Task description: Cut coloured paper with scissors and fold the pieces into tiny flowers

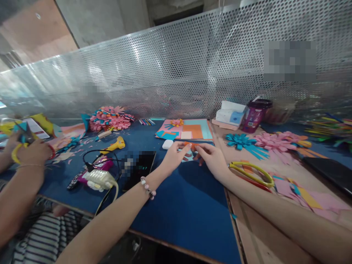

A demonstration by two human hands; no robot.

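My left hand point(174, 156) and my right hand point(210, 157) meet over the blue table point(189, 205), fingertips pinched on a small orange paper piece point(193, 147) with cut fringes. A light blue paper scrap point(188, 157) lies just under it. My left wrist wears a bead bracelet point(147, 187). Both hands are closed on the paper.
A stack of coloured paper sheets point(189, 130) lies behind my hands. Yellow-handled scissors point(253, 173), paper flowers point(273, 141), a tissue box point(230, 113) and a purple cup point(254, 115) sit right. A phone point(139, 168), a power strip point(99, 179) and a glue gun point(114, 146) lie left. Another person's hands point(29, 150) cut paper at far left.
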